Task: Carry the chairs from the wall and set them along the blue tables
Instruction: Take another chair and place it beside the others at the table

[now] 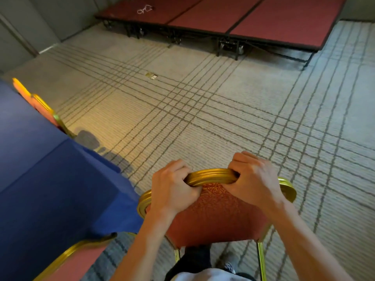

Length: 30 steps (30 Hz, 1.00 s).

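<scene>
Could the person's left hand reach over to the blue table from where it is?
Probably yes: the blue table lies just left of the left hand with nothing between, but that hand grips the chair.

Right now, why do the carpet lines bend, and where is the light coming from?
Head view: the wide-angle lens bows the carpet lines and the stage edge; a warm yellowish patch lights the carpet beside the blue table, and dark shadows fall there; both hands, left and right, look sharp.
</scene>
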Tool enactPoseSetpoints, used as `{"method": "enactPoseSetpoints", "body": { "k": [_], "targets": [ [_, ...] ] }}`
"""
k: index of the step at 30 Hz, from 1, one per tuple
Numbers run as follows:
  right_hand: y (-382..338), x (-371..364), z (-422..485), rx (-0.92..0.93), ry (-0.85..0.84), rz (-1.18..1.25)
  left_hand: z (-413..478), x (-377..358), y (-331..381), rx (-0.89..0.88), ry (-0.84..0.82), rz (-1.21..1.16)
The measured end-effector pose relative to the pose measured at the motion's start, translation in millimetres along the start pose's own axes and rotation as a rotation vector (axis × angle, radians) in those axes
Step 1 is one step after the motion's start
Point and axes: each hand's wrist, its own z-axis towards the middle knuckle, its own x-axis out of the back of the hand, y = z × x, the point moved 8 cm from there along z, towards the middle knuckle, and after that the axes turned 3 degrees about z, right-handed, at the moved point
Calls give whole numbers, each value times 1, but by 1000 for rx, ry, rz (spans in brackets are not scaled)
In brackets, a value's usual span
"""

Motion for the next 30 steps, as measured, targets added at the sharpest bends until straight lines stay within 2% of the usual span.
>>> {"method": "enactPoseSetpoints", "body": {
  "k": [11, 20, 30],
  "targets": [
    [57, -114, 185, 131, -51, 25, 158, -57, -127, 87, 66, 40],
    [95, -177, 328, 179, -58, 74, 289, -68, -198, 105, 87, 96],
    [160, -290, 477, 263, -109, 187, 425, -105, -280, 152, 96, 243]
  ]
}}
